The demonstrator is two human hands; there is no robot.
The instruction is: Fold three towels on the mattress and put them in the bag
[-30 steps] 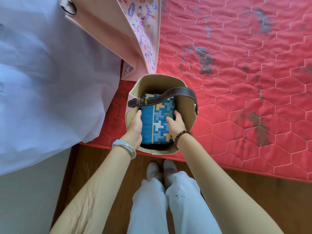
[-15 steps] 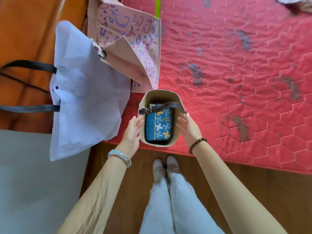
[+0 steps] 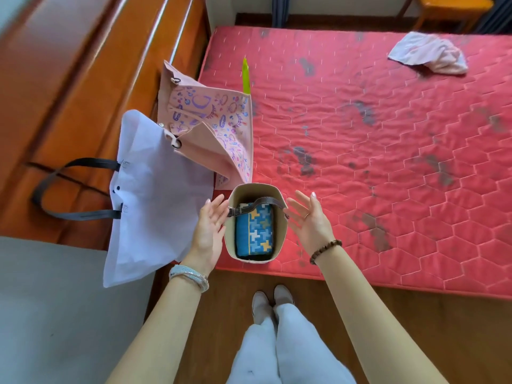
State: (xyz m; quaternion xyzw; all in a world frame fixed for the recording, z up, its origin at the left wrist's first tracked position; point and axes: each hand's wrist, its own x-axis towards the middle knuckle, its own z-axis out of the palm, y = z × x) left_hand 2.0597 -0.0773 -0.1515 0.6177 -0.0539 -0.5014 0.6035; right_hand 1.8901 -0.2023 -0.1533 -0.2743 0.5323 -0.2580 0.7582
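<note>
A home bedroom: a bare red quilted mattress (image 3: 388, 162) on a bed, wooden floor (image 3: 415, 328), orange wooden furniture (image 3: 83, 92) beside it, a wooden chair (image 3: 454, 6) beyond the far edge.

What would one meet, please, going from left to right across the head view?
White bag → left hand → beige bag, with the blue folded towel inside → right hand → crumpled pink cloth on the red mattress, far right.
</note>
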